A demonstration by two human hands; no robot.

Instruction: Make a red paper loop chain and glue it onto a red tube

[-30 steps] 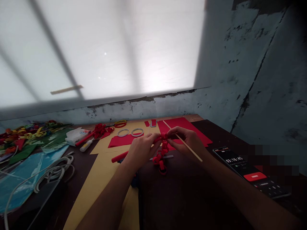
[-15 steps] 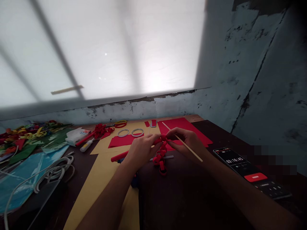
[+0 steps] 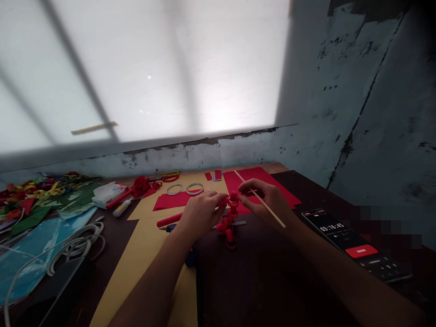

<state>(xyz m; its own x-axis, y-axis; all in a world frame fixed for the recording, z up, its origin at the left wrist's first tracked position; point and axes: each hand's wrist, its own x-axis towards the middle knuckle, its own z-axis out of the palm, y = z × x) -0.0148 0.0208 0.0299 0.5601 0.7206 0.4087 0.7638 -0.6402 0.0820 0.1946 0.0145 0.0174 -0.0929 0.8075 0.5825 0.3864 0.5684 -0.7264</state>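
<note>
A chain of red paper loops (image 3: 232, 211) hangs down to the dark table. My left hand (image 3: 201, 211) pinches red paper at the chain's top. Across my right hand (image 3: 264, 200) lies a thin wooden stick (image 3: 272, 212), held slanting, its far end over the red sheets. The right fingertips are beside the top loop; contact with it is hard to tell. A red roll (image 3: 168, 220) and a blue tool with a pointed tip (image 3: 168, 228) lie left of my left hand, partly hidden by it.
Red sheets (image 3: 262, 177), two tape rings (image 3: 194, 189) and yellow-handled scissors (image 3: 170, 175) lie at the back. Left are a glue bottle (image 3: 122, 207), a red flower (image 3: 143, 185), coiled cable (image 3: 73, 247) and blue film (image 3: 27, 259). A phone (image 3: 354, 243) lies at the right.
My right hand has moved slightly away from the top of the chain, and the stick has shifted with it. The uppermost loops show more clearly between the hands.
</note>
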